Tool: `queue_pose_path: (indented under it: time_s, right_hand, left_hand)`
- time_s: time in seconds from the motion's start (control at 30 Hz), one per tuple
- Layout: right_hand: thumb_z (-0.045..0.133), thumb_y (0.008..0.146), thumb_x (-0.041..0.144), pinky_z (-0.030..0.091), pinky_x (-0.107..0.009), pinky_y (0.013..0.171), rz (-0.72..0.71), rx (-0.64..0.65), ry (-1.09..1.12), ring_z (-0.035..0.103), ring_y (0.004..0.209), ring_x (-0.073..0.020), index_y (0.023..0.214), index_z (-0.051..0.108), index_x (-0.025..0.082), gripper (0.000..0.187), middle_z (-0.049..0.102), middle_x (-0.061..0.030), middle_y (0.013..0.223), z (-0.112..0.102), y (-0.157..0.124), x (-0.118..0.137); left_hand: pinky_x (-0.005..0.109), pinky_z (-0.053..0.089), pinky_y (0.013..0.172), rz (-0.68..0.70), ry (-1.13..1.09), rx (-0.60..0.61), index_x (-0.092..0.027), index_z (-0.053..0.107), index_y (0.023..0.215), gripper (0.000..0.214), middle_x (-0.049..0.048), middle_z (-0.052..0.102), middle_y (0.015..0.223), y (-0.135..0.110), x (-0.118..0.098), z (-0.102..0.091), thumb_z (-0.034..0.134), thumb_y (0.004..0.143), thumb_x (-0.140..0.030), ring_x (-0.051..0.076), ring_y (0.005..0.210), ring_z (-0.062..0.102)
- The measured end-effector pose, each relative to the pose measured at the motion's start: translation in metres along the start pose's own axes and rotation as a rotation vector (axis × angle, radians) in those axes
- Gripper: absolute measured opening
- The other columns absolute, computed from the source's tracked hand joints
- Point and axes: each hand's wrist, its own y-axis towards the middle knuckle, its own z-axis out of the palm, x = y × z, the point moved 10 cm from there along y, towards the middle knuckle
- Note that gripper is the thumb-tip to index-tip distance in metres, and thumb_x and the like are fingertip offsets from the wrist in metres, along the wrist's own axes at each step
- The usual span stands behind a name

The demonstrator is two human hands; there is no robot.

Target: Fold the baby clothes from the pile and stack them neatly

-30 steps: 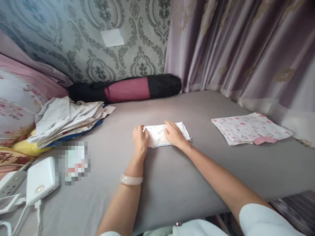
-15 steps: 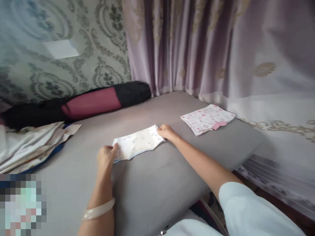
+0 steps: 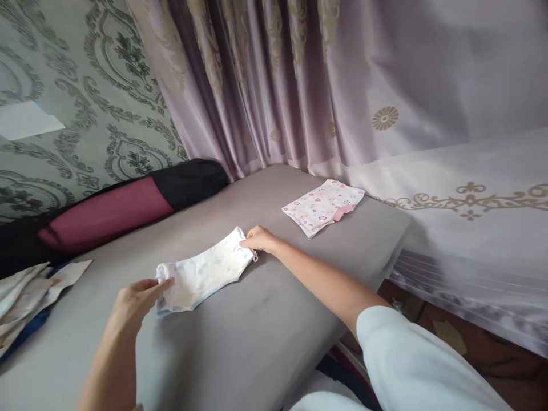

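Observation:
A small white printed cloth (image 3: pixel 205 271), folded into a long strip, lies on the grey bed sheet (image 3: pixel 265 337). My left hand (image 3: pixel 135 299) pinches its left end with thumb and fingers closed on the fabric. My right hand (image 3: pixel 259 240) grips the right end, fingers curled on the corner. Further right lies a folded white cloth with pink hearts (image 3: pixel 323 205), untouched by either hand.
A black and maroon roll bag (image 3: pixel 120 208) lies along the patterned wall. A pile of unfolded clothes (image 3: pixel 25 297) sits at the left edge. Mauve curtains (image 3: pixel 342 85) hang behind the bed. The bed's right edge (image 3: pixel 385 268) drops to the floor.
The view has swung to the right. My hands have slid apart from the cloth's middle to its two ends, and the strip now lies stretched out between them.

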Motion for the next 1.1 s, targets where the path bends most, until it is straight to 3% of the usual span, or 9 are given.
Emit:
queue_pose_path:
  time_s: [0.1,0.23,0.47,0.6,0.8,1.1]
  right_hand:
    - [0.067,0.068,0.032,0.034,-0.019,0.051,-0.013,-0.044,0.044,0.056,0.062,-0.0112,0.074,0.073,0.018,0.017,0.065,0.0018,0.063,-0.025,-0.003,-0.008]
    - [0.066,0.067,0.026,0.035,-0.018,0.051,0.02,-0.124,0.11,0.054,0.06,-0.0104,0.075,0.073,0.016,0.015,0.062,0.0026,0.06,-0.076,-0.007,-0.033]
    - [0.064,0.066,0.02,0.031,-0.02,0.045,0.122,-0.265,0.002,0.042,0.047,-0.0076,0.07,0.071,0.016,0.009,0.048,0.0061,0.049,-0.183,-0.024,-0.08]
    - [0.067,0.068,0.016,0.032,-0.019,0.042,0.315,-0.356,-0.098,0.044,0.042,-0.0079,0.073,0.071,0.012,0.008,0.052,0.0025,0.046,-0.235,-0.038,-0.104]
    - [0.062,0.075,0.008,0.037,-0.019,0.041,0.411,-0.451,0.031,0.041,0.036,-0.0049,0.076,0.069,0.008,0.007,0.065,-0.0054,0.056,-0.276,-0.043,-0.135]
    - [0.065,0.078,0.011,0.051,-0.021,0.05,0.438,-0.643,0.008,0.063,0.048,-0.0131,0.08,0.07,0.009,0.006,0.069,-0.0076,0.062,-0.32,-0.038,-0.169]
  left_hand:
    - [0.022,0.018,0.046,0.006,-0.019,0.069,-0.021,0.06,0.059,0.042,-0.006,0.034,0.042,-0.012,-0.032,0.006,0.072,0.052,-0.061,0.01,0.047,0.028]
    - [0.022,0.019,0.048,0.123,-0.126,0.11,-0.018,0.06,0.061,0.044,-0.0054,0.037,0.045,-0.023,-0.087,0.027,0.071,0.054,-0.06,0.009,0.047,0.029]
    - [0.022,0.022,0.048,0.236,-0.354,0.285,-0.017,0.06,0.059,0.032,-0.005,0.041,0.045,-0.038,-0.172,0.106,0.072,0.055,-0.046,0.008,0.045,0.033]
    - [0.022,0.023,0.047,0.23,-0.471,0.35,-0.016,0.063,0.062,0.025,-0.0046,0.043,0.044,-0.05,-0.209,0.15,0.071,0.057,-0.038,0.007,0.044,0.034]
    - [0.021,0.023,0.044,0.223,-0.639,0.42,-0.015,0.06,0.058,0.019,-0.0037,0.046,0.048,-0.069,-0.249,0.203,0.071,0.06,-0.03,0.006,0.043,0.038]
    - [0.021,0.024,0.042,0.156,-0.795,0.49,-0.014,0.059,0.063,0.016,-0.0028,0.052,0.052,-0.09,-0.284,0.261,0.07,0.063,-0.024,0.005,0.041,0.04]
